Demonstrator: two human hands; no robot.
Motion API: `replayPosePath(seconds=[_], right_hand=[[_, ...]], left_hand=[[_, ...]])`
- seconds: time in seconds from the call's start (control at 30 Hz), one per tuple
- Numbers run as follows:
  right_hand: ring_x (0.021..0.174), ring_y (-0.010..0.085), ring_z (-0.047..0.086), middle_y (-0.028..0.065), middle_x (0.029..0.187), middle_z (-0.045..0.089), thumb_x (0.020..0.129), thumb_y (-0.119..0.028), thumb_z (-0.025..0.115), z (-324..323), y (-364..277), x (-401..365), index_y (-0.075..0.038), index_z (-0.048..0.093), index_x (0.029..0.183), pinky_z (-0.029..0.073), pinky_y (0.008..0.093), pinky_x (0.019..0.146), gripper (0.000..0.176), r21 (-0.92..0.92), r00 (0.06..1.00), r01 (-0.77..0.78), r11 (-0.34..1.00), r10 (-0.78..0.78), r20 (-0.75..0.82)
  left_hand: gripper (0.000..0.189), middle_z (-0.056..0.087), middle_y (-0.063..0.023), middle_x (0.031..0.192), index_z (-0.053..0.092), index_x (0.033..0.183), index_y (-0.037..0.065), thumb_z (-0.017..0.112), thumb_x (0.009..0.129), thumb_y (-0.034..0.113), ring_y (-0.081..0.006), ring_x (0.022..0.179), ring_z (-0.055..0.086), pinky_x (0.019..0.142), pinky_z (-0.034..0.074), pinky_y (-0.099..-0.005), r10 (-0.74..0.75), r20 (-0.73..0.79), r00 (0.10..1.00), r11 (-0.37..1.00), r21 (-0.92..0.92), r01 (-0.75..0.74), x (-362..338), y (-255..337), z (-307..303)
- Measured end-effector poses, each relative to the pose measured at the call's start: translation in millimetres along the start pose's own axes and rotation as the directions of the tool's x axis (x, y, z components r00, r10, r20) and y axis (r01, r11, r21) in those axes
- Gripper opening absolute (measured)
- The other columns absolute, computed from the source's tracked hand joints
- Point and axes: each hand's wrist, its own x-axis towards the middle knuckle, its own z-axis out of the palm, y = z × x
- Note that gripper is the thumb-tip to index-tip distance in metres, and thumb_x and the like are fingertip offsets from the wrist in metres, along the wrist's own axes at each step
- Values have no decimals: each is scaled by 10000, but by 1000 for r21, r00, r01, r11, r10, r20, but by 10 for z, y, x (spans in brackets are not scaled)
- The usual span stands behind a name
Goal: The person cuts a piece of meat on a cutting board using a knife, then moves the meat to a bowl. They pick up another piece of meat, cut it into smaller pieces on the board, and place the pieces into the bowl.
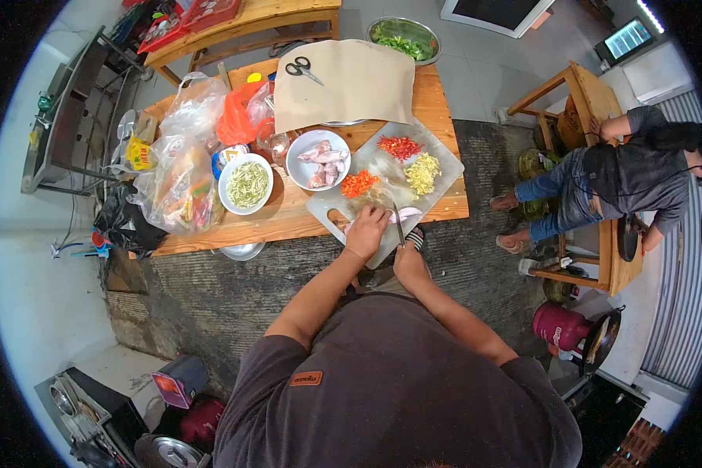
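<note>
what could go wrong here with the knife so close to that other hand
1. The left hand rests right beside the knife held in the right hand, so a slip could nick a finger.
2. The near corner of the cutting board hangs past the table edge, so hard pressure there might tip it.

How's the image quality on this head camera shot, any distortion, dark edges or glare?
Head view: strong fisheye, so the edges of the wooden table bow and the corners go black; head view lighting is soft and even, no hard shadows on the cutting board; the left hand, right hand and knife look small but reasonably sharp; the screen at top right glows bright.
</note>
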Motion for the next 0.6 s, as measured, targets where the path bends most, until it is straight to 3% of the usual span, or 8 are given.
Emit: replayPosePath(seconds=[0.23, 0.43, 0.6], right_hand=[[816, 524, 655, 349, 868, 659, 1008, -180, 456, -16, -55, 202, 84, 437, 1063, 512, 582, 731, 270, 1, 998, 59, 998, -59, 26], [826, 496, 667, 341, 866, 664, 1010, -180, 451, -51, -24, 113, 89, 438, 1085, 517, 564, 746, 279, -16, 1000, -3, 1000, 3, 27], [842, 511, 656, 339, 879, 663, 1012, -182, 454, -30, -3, 237, 97, 435, 1089, 510, 564, 755, 290, -16, 998, 35, 999, -34, 58]], left_hand=[[338, 602, -76, 1132, 652, 1194, 27, 623, 902, 195, -297, 1059, 540, 933, 482, -398, 7, 22, 1000, 1000, -2, -7, 18, -3, -7], [339, 604, -57, 1163, 654, 1186, 48, 601, 881, 185, -264, 1110, 544, 929, 488, -382, 52, 10, 999, 998, 37, -52, 0, -39, 45], [342, 604, -67, 1160, 651, 1193, 37, 610, 884, 177, -279, 1098, 538, 942, 483, -381, 10, 7, 1000, 1000, 5, -10, 21, 3, 13]])
